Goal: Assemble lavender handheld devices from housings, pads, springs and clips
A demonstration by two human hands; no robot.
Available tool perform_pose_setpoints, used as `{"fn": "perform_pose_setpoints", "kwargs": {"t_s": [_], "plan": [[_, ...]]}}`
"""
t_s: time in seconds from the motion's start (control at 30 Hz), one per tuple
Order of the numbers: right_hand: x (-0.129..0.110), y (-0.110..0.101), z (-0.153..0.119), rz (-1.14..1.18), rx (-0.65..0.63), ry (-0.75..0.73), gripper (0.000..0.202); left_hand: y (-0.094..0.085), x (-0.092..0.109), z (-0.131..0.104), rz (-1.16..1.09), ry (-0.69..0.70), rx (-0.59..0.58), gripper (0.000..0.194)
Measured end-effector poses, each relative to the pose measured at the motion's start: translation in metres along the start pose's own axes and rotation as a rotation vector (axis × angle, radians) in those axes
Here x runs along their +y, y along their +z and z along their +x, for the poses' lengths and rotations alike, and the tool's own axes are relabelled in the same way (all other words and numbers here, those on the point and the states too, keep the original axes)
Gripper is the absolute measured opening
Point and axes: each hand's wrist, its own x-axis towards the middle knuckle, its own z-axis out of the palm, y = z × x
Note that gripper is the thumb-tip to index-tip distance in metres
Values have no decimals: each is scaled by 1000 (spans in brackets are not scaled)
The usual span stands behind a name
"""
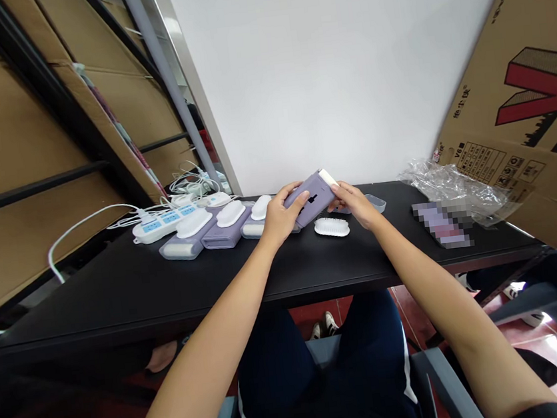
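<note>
A flat purple case (310, 200) with a white end piece (327, 176) and a dark mark on its face is held up, tilted, above the black table. My left hand (279, 217) grips its left side, thumb across the face. At the other end, my right hand (355, 204) is closed on the case near the white piece, thumb on top. A white oval brush (331, 228) lies bristles up just below the case. Behind my right hand sits a clear plastic cap (376, 204), partly covered.
Left of my hands, several purple cases (225, 234) lie in a row with white oval pieces (231, 214) on them. Beyond stands a power strip (165, 223) with cables. Clear plastic wrap (457, 185), a blurred-out flat object (441, 224) and a large carton (512, 95) are at right.
</note>
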Motion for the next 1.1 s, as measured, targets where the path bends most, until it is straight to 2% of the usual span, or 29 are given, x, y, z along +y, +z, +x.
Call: {"fn": "perform_pose_setpoints", "kwargs": {"t_s": [0.1, 0.2, 0.3, 0.37, 0.5, 0.63, 0.77, 0.83, 0.93, 1.03, 1.1], "plan": [[-1, 1, 0, -36, 28, 16, 50, -1, -1, -3, 115, 25, -19, 47], [-2, 3, 0, -71, 60, 6, 51, -2, 4, -8, 410, 146, -12, 48], [-3, 4, -1, -96, 83, -32, 50, 0, 8, -12, 693, 242, -47, 75], [-3, 4, -2, -108, 79, -62, 49, 4, 8, -13, 784, 265, -64, 93], [-3, 1, 0, -36, 62, -44, 49, 8, 4, -14, 815, 275, -86, 96], [-2, -4, 5, 42, 156, 15, 67, 8, 4, -15, 786, 282, -76, 93], [-1, -16, 9, 13, 231, 25, 71, 7, 6, -15, 703, 239, -32, 93], [2, -27, 9, -98, 307, 13, 64, 5, 6, -13, 644, 182, 19, 93], [11, -41, 9, -464, 410, 18, 41, 2, 3, -10, 527, 94, 113, 94], [20, -44, 8, -853, 348, 56, 25, -2, -2, -6, 387, 57, 204, 93], [25, -39, 8, -1040, 249, 57, 28, -3, -6, -4, 319, 40, 250, 91]]}}
